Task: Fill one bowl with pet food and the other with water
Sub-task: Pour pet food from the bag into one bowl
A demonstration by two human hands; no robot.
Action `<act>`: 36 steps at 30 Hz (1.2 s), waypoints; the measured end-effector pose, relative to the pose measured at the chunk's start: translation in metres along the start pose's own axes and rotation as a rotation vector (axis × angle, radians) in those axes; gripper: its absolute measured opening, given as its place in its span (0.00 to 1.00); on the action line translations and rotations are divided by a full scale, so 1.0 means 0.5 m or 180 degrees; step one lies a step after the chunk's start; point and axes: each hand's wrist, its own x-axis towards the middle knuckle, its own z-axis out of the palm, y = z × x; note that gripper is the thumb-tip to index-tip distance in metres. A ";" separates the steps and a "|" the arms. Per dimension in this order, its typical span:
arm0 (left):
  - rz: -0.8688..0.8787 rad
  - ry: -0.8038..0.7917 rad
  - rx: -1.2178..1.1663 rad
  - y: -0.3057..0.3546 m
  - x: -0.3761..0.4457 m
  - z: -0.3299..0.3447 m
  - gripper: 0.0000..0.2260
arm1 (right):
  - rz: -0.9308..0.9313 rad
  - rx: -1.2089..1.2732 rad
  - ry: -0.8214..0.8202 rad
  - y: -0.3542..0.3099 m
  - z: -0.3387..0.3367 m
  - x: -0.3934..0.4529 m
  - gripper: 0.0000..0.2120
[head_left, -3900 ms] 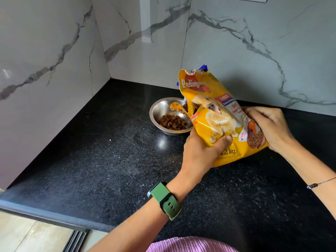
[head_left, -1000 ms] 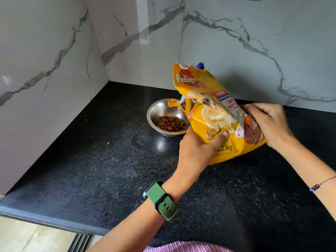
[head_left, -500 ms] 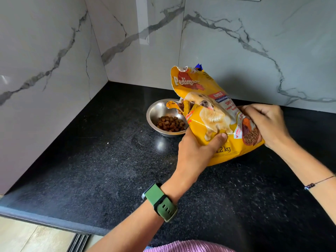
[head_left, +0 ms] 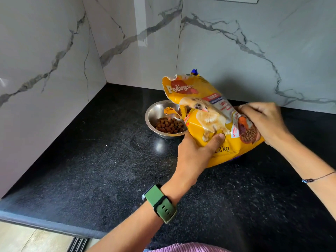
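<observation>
So the yellow kibble bag (head_left: pixel 209 122) was tipped over the steel bowl (head_left: pixel 154 117), which sat toward the back of the worktop (head_left: pixel 91 170), not far from its back left corner by the marble-look wall tiles (head_left: pixel 45 60). The bowl had a low heap of brown kibble (head_left: pixel 169 125) in it, only partly full by our guess. Our left hand (head_left: pixel 196 153) was wrapped around the bag's lower front with the thumb pressed flat on it, and our right hand (head_left: pixel 263 120) was closed on the bag's bottom end, lifting it.

Our tip for this step: keep the torn mouth low, right over the bowl, and raise the bottom end slowly so the pieces trickle and don't dump.

The bag was thin crinkly plastic, floppy, with a ragged torn top. The bowl was round, shiny and smooth. The worktop was black speckled stone, glossy enough to show a glare spot. We couldn't see a second bowl anywhere.
</observation>
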 end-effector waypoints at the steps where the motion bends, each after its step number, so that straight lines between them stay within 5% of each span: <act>1: 0.0015 -0.0010 0.0046 -0.003 -0.003 0.001 0.34 | 0.0013 0.0010 -0.0011 0.004 0.001 -0.006 0.09; 12: 0.0534 0.0156 0.0444 0.009 -0.010 -0.001 0.35 | -0.0220 0.0324 0.0234 -0.002 -0.004 -0.025 0.10; 24: -0.0002 -0.0083 0.0068 0.012 -0.002 -0.002 0.27 | -0.0173 0.0097 0.0152 0.012 -0.001 -0.023 0.08; 30: 0.0571 0.0154 0.0441 0.015 -0.015 -0.001 0.32 | -0.0295 0.0304 0.0406 0.001 -0.006 -0.029 0.14; 36: 0.0041 -0.0049 0.0015 0.016 0.001 -0.001 0.27 | -0.0130 0.0082 0.0257 0.002 -0.005 -0.012 0.10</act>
